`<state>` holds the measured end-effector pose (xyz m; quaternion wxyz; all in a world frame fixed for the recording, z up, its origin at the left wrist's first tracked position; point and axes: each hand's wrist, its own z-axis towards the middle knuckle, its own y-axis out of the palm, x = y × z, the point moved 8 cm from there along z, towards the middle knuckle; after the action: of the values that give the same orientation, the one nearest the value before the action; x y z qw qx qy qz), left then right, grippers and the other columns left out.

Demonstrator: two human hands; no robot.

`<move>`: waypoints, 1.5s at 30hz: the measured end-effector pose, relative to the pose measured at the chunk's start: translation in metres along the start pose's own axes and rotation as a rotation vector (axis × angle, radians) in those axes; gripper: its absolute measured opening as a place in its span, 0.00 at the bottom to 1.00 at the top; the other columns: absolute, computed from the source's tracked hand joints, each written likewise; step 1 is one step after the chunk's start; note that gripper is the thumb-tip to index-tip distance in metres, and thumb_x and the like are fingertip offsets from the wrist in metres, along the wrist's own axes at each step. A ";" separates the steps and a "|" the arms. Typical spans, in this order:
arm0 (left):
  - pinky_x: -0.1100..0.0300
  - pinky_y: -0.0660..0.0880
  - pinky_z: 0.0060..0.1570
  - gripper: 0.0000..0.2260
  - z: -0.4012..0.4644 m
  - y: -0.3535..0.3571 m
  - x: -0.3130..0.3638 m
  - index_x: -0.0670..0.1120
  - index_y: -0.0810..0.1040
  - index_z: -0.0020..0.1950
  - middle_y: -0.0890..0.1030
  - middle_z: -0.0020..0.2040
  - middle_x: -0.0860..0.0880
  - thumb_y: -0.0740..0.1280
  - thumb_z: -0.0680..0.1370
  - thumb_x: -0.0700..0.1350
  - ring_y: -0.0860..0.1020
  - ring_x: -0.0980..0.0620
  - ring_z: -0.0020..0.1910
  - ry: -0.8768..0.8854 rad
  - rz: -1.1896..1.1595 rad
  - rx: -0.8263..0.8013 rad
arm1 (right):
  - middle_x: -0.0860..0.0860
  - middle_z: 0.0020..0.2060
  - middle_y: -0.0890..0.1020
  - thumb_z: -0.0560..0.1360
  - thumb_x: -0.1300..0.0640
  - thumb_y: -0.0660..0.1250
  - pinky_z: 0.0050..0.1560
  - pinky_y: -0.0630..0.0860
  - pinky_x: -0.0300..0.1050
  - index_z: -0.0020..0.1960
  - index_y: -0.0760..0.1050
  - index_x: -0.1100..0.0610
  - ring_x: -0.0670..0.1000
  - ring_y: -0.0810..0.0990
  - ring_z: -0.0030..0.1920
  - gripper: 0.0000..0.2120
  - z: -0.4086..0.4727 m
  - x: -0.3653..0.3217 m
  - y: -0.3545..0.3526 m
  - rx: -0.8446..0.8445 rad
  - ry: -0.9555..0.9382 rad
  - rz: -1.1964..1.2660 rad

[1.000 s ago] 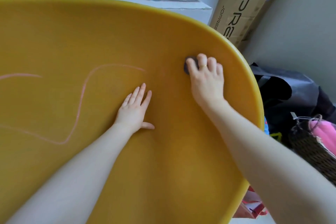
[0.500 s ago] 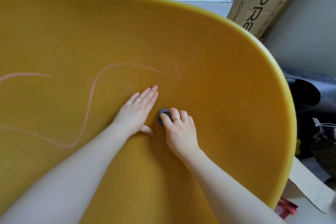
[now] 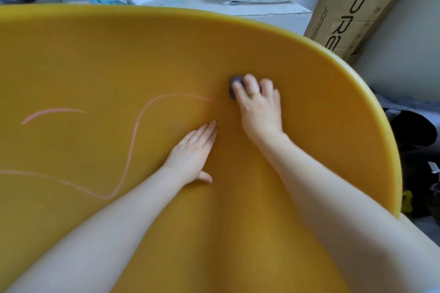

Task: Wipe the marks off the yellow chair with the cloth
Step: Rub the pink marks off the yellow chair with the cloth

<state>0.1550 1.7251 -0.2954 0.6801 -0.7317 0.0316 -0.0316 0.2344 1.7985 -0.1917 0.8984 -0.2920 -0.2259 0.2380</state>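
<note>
The yellow chair (image 3: 309, 78) fills most of the view. A long pink chalk mark (image 3: 135, 140) winds across its left half, and a shorter pink stroke (image 3: 52, 113) lies further left. My right hand (image 3: 259, 107) presses a small dark grey-blue cloth (image 3: 232, 89) onto the chair just right of the long mark's upper end; only the cloth's edge shows past my fingertips. My left hand (image 3: 192, 154) lies flat on the chair with fingers together, below and left of the right hand, holding nothing.
Behind the chair's top edge stands a white shelf (image 3: 262, 13) with white and mint-green items, plastic bags and a brown object. A tall cardboard box (image 3: 352, 7) leans at the upper right. Dark bags (image 3: 416, 131) sit beyond the chair's right rim.
My right hand has slid the cloth up and to the right, away from my left hand. The short pink stroke seen there half a second ago no longer shows. My left hand stays flat.
</note>
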 end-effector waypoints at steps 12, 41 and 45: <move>0.52 0.41 0.73 0.58 -0.002 -0.067 -0.095 0.37 0.34 0.74 0.35 0.75 0.38 0.72 0.65 0.62 0.38 0.41 0.75 -0.393 0.267 0.167 | 0.55 0.51 0.78 0.71 0.60 0.60 0.37 0.64 0.49 0.55 0.76 0.52 0.57 0.71 0.43 0.15 -0.017 -0.033 0.016 -0.055 -0.175 0.045; 0.54 0.45 0.69 0.62 0.000 -0.063 -0.106 0.40 0.41 0.75 0.45 0.76 0.42 0.76 0.56 0.62 0.50 0.43 0.76 -0.325 0.244 0.307 | 0.52 0.55 0.64 0.70 0.63 0.62 0.43 0.62 0.48 0.56 0.74 0.53 0.56 0.65 0.49 0.16 0.096 -0.024 -0.002 0.283 0.064 0.172; 0.49 0.58 0.65 0.64 0.005 -0.062 -0.113 0.38 0.56 0.71 0.65 0.72 0.38 0.78 0.43 0.64 0.67 0.41 0.70 -0.308 0.274 0.408 | 0.51 0.56 0.64 0.71 0.62 0.61 0.42 0.66 0.49 0.58 0.67 0.51 0.56 0.66 0.51 0.17 0.073 -0.044 0.020 0.256 0.096 0.245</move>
<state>0.0434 1.7443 -0.2343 0.8079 -0.5650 0.0194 0.1664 0.1539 1.8188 -0.1636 0.9022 -0.2116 -0.1132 0.3583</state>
